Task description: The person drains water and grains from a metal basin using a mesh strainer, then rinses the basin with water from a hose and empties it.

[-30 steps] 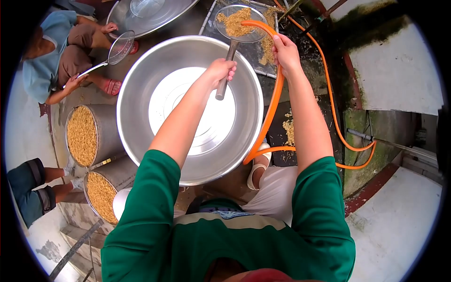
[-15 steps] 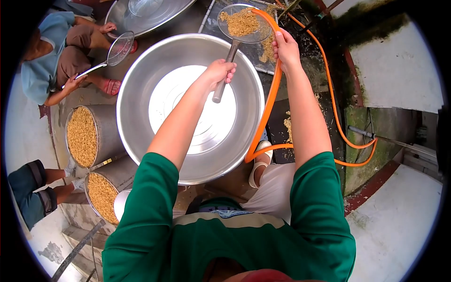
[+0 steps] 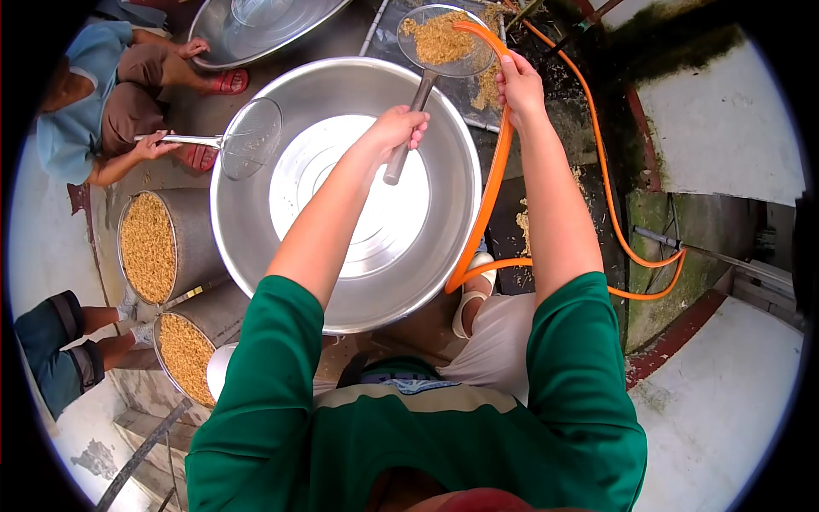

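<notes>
Stained white wall (image 3: 708,136) on the right side of this work area. Left hand (image 3: 397,130) closed round the handle of a mesh skimmer (image 3: 424,84), bowl out past the far rim of a metal basin (image 3: 448,256), presumably so runoff lands outside. Right hand (image 3: 521,85) grips an orange hose (image 3: 492,192), mouth over the yellowish grain (image 3: 437,38) in the bowl, seemingly to aim it. Counts from where I stand: two skimmers, the other in a co-worker's hand (image 3: 155,146); two basins; two grain-filled buckets (image 3: 198,226); one hose.

Strainer (image 3: 426,83) mesh out beyond the basin's (image 3: 243,222) far-right rim, golden grain (image 3: 437,39) piled in, orange hose (image 3: 493,175) arching over!
</notes>
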Tool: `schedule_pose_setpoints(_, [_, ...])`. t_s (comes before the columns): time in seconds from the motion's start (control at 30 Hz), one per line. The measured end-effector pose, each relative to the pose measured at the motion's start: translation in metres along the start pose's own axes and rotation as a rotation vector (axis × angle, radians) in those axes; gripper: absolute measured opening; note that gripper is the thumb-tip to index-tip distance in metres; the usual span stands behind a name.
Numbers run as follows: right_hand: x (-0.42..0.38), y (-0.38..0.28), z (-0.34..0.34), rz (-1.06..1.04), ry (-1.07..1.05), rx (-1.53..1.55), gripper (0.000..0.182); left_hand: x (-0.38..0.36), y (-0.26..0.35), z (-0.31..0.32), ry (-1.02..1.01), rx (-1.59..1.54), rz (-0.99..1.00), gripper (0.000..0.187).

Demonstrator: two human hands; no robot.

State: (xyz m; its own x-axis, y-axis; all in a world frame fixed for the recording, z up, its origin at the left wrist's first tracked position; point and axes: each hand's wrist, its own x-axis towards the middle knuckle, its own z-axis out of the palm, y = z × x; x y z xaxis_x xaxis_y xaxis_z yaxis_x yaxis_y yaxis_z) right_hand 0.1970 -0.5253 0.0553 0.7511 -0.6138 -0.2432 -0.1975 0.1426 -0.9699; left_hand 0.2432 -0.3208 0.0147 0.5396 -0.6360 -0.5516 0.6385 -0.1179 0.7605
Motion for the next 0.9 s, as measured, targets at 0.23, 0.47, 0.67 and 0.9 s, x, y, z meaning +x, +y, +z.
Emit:
schedule_pose_setpoints(0.23, [-0.001,0.001,0.000,0.007,-0.029,-0.006,0.033,0.001,0.003,-0.001,0.010,0.005,-0.011,0.011])
schedule_pose_setpoints(0.47, [-0.002,-0.001,0.002,0.029,-0.067,-0.014,0.034,0.003,0.004,-0.002,0.011,-0.008,-0.002,0.012])
schedule_pose_setpoints(0.67, [-0.006,-0.004,0.005,0.041,-0.144,-0.005,0.035,0.003,0.006,-0.004,0.011,0.003,-0.009,0.013])
schedule_pose_setpoints(0.9, [-0.011,-0.006,0.019,0.007,-0.169,0.013,0.035,-0.004,0.003,-0.004,0.021,0.043,-0.014,0.012])
